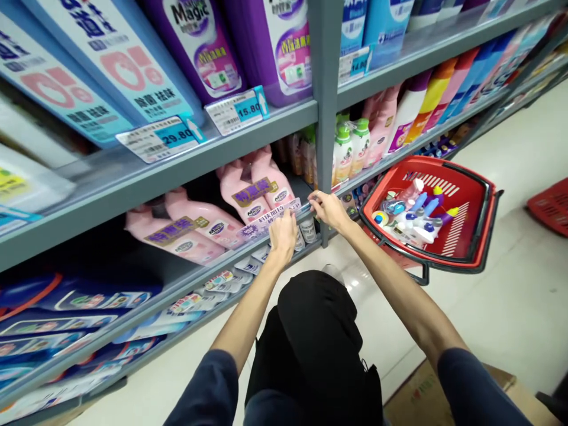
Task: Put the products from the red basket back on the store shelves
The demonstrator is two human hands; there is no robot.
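Observation:
A white-and-purple printed label strip [261, 225] runs along the front edge of the shelf, just before pink bottles. My left hand [283, 234] is closed at the strip's right part, its fingertips pressed together on it. Close to the grey upright, my right hand [328, 208] has thumb and fingers pinched at the end of the shelf edge. What lies between those fingertips is too small to make out. Behind the strip lean pink Magic bottles [204, 228], taped together in pairs with gold-and-purple bands.
To the right, a red basket [477, 236] holding several small bottles stands by the shelf, its black handle lowered. Purple bottles [284, 53] and price tags [162, 139] sit on the shelf above. A cardboard box [417, 393] is at lower right, another red basket [550, 204] beyond.

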